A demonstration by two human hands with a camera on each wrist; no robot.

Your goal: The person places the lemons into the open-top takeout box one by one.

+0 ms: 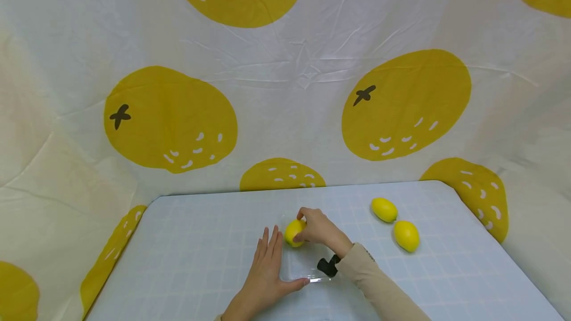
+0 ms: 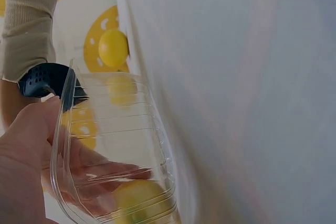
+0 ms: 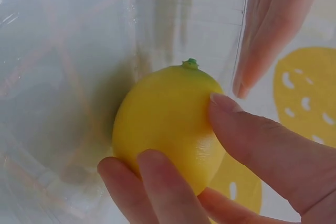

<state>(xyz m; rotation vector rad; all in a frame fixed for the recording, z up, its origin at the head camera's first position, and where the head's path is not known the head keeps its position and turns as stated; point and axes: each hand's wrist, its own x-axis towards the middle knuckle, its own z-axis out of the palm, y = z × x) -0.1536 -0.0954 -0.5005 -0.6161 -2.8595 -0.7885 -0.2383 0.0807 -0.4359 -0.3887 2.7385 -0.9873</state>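
A clear plastic container (image 1: 300,265) lies on the table before me. My left hand (image 1: 267,269) rests along its left side with fingers straight, the thumb stretched across the near edge; in the left wrist view that thumb (image 2: 37,119) is right at the container's rim (image 2: 56,161). Inside the far left part of the container is a yellow lemon (image 1: 292,234) with a green stem tip. My right hand (image 1: 321,229) pinches this lemon (image 3: 168,114) between thumb and fingertips, close over the container floor in the right wrist view.
Two more lemons, one farther back (image 1: 384,209) and one nearer (image 1: 406,236), lie on the table to the right of the container. The table has a pale blue checked cloth (image 1: 200,251). A white curtain with yellow fruit prints (image 1: 285,113) hangs behind it. A black device (image 1: 327,266) sits at the right wrist.
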